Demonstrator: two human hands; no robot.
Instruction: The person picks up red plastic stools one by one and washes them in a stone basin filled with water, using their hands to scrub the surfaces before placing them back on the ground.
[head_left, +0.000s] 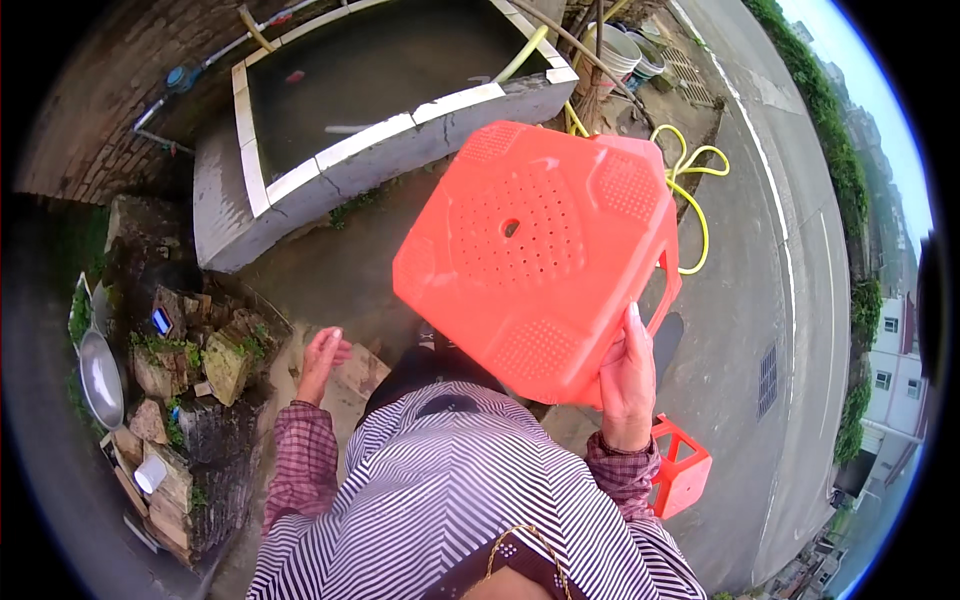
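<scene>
A red plastic stool (480, 300) with a perforated seat is held up before my body, its seat facing me. My right hand (628, 375) grips its near right edge, thumb on the outside and fingers partly hidden behind it. The stool's legs are mostly hidden by the seat. To the left, my left hand (324, 364) hangs in the air with nothing in it, fingers loosely curled and apart from the stool. Beyond the stool lies a tiled-rim water tank (360, 154) of concrete, full of dark water.
A second red stool (682, 469) is on the ground by my right forearm. A yellow hose (706, 232) coils past the held stool. Piled stones (229, 360), a metal pan (102, 379) and a white cup (151, 474) are at left. Buckets (616, 56) stand beyond the tank; a road runs right.
</scene>
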